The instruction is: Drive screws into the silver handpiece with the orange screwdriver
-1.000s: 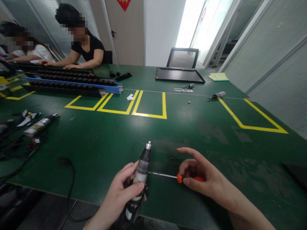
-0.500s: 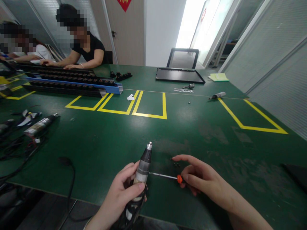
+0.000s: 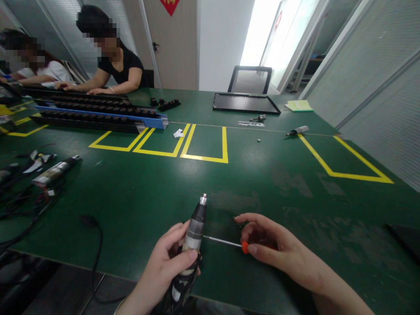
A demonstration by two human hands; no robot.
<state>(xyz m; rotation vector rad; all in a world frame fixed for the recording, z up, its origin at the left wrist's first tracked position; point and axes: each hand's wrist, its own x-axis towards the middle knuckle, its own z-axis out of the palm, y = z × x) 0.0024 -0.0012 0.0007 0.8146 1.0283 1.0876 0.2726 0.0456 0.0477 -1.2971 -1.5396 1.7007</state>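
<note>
Compared to a second ago, the right hand's (image 3: 274,247) index finger has dropped to the tiny black metal screws (image 3: 241,225), covering most of them. That hand's gripping one orange-handled steel screwdriver (image 3: 225,241), tip at the side of one silver-and-black cylindrical tool (image 3: 194,236), which the left hand (image 3: 167,258) has wrapped up. Yellow tape outlines (image 3: 205,159): three mid-table, one right, more far left. Red sign's (image 3: 169,7) gold writing is cut off, can't read it.
</note>
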